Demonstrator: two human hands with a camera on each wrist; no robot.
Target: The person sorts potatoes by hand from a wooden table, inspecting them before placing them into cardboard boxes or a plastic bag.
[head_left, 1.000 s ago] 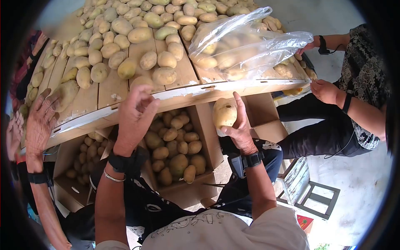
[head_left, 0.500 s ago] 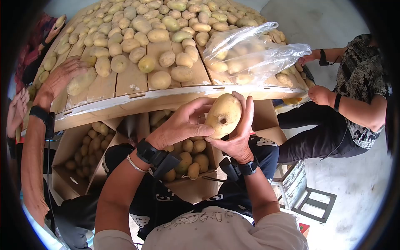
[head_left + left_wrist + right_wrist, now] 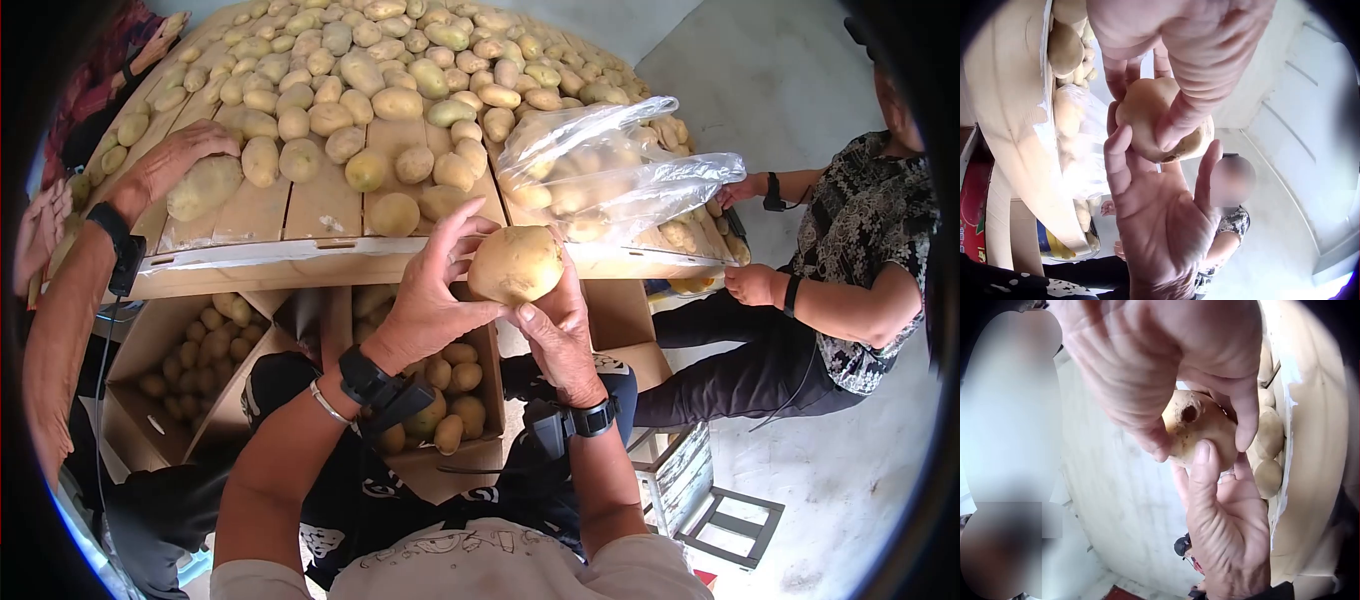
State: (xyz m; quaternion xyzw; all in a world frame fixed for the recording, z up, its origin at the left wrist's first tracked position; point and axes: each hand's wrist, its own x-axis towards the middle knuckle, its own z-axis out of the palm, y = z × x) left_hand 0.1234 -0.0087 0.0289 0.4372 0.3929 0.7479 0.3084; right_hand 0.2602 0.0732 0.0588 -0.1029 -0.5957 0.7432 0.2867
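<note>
A pale yellow potato (image 3: pixel 515 265) is between my two hands, raised above the front edge of the slatted table. My left hand (image 3: pixel 428 290) grips one side, its thumb pressed on the skin in the left wrist view. On the other side, my right hand (image 3: pixel 562 345) holds the potato with its fingers curled round it. A dark hole shows in the potato (image 3: pixel 1200 434) in the right wrist view, between the right hand (image 3: pixel 1166 356) and the left hand (image 3: pixel 1229 531). Many more potatoes (image 3: pixel 395 214) lie on the tabletop.
Cardboard boxes (image 3: pixel 480 470) of potatoes stand under the table (image 3: pixel 290 258). A clear plastic bag (image 3: pixel 640 180) lies at the table's right. Another person's hand (image 3: pixel 195 145) rests near a large potato at left; a person (image 3: pixel 850 290) sits at right near a stool (image 3: pixel 735 525).
My left hand came over from the left and joined the right on the potato. The potato has been turned, and its hole has left the head view.
</note>
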